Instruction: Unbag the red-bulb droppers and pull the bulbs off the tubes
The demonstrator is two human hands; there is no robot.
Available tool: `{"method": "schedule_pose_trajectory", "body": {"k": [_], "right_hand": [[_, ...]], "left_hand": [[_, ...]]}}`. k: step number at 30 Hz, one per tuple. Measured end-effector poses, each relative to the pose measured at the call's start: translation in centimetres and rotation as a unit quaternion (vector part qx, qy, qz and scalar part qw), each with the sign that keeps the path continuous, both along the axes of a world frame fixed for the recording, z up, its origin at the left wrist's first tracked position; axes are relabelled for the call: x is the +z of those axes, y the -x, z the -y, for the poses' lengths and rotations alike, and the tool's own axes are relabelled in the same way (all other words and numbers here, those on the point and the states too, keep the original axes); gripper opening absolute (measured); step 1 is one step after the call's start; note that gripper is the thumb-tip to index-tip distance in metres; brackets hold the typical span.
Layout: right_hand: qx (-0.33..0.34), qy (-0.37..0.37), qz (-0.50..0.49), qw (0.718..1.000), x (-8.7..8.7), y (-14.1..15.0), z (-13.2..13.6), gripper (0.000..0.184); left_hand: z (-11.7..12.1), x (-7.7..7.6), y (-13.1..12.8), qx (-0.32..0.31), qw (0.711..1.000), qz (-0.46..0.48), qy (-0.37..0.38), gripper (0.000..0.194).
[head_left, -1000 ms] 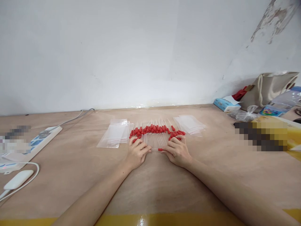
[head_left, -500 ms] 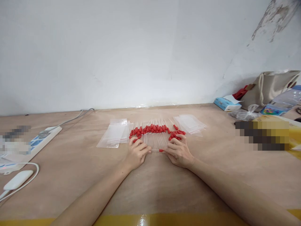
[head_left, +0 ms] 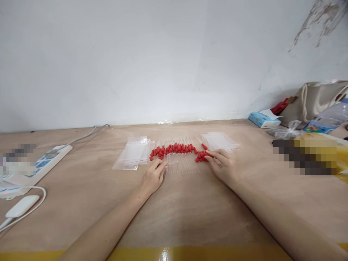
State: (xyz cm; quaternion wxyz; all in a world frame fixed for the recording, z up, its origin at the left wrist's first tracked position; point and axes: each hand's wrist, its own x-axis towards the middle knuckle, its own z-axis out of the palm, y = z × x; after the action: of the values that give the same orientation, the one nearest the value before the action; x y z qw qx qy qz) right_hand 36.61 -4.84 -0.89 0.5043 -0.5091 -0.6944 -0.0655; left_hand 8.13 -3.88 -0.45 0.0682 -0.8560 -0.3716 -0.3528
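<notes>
My left hand [head_left: 154, 176] is closed in a pinch on a thin clear tube [head_left: 173, 163] that points to the right, its free end bare. Several more clear tubes [head_left: 182, 167] lie side by side just beyond. At the right, my right hand [head_left: 223, 165] reaches into a small pile of red rubber bulbs [head_left: 200, 157], thumb and fingertips closed around one bulb, partly hidden. Between the hands and farther back runs a row of droppers with red bulbs [head_left: 178, 148], their clear stems pointing to the wall. More red bulbs lie by my left fingertips.
Clear zip bags lie in a left stack [head_left: 133, 152] and a right stack [head_left: 219, 140]. A power strip [head_left: 54, 159] with cables and a white adapter [head_left: 22, 206] sits at left. At right are a blue tissue box [head_left: 262, 119], a beige bag [head_left: 318, 101] and yellow packaging [head_left: 312, 145].
My right hand has left the red-tipped tube between the hands and moved right and away to the bulb pile. My left hand shifted slightly left; its tube now shows no bulb on the right end.
</notes>
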Motion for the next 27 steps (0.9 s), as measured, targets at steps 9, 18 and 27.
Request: {"method": "schedule_pose_trajectory", "body": {"k": [9,18,27], "right_hand": [[-0.035,-0.035,-0.054,0.997,-0.3,-0.3,-1.2,0.030],[-0.137,0.037,0.023,0.990,-0.2,0.0,-1.6,0.020],[-0.152,0.054,0.030,0.986,-0.2,-0.6,-1.8,0.023]], "left_hand": [[-0.9,-0.4,-0.1,0.041,0.997,0.058,0.031,0.035],[-1.2,-0.2,-0.4,0.057,0.996,0.057,0.036,0.015],[-1.0,-0.4,-0.4,0.011,0.998,0.065,0.023,0.020]]}}
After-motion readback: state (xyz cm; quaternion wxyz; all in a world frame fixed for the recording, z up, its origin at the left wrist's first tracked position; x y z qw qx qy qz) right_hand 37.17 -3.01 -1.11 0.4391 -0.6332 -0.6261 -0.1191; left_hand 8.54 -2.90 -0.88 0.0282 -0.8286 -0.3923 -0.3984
